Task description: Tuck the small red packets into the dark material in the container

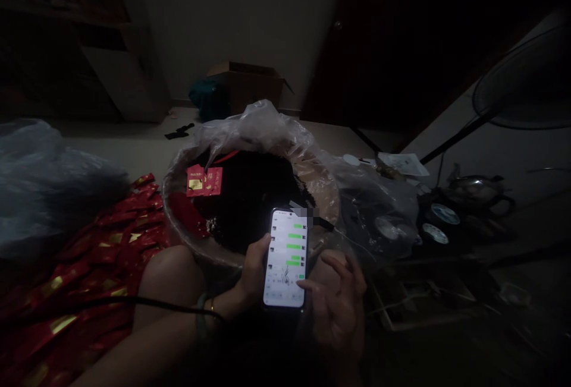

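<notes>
A lit phone (285, 259) showing a chat screen with green bubbles is upright in front of me. My left hand (252, 274) is wrapped round its left edge, a green bangle on that wrist. My right hand (336, 301) hovers at the phone's right side, fingers spread and bent, the thumb touching the lower screen. Behind the phone a round basket (178, 197) lined with clear plastic holds a dark heap and two red packets (204, 180).
Several red and gold packets (102, 256) lie heaped at the left beside a clear plastic bag (40, 179). Tea cups and a kettle (477, 191) stand at the right, a fan (521, 81) above them. A cardboard box (250, 87) sits by the far wall. The room is dim.
</notes>
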Tool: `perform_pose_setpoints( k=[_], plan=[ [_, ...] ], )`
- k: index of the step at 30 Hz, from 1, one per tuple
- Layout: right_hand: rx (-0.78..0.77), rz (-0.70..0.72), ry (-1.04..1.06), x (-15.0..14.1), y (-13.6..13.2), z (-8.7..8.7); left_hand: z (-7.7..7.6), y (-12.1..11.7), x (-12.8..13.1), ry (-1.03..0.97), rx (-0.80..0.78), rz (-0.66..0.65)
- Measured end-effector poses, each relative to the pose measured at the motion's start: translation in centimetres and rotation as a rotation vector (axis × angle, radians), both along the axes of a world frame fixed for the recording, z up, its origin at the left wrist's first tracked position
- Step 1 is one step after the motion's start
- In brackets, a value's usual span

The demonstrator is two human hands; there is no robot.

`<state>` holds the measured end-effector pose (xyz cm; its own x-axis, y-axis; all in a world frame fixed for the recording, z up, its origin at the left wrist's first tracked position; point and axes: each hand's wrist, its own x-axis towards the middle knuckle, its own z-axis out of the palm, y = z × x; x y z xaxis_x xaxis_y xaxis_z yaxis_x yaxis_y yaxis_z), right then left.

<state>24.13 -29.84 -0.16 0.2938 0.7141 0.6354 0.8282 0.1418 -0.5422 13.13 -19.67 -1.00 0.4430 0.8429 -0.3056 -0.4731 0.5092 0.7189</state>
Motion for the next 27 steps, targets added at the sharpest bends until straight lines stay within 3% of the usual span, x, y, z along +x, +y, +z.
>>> perform_pose_setpoints(
  k=[27],
  plan=[
    [-0.006,0.02,-0.056,0.43,-0.06,0.23,0.38,-0.17,0.07,-0.05,-0.051,0.0]
  ],
)
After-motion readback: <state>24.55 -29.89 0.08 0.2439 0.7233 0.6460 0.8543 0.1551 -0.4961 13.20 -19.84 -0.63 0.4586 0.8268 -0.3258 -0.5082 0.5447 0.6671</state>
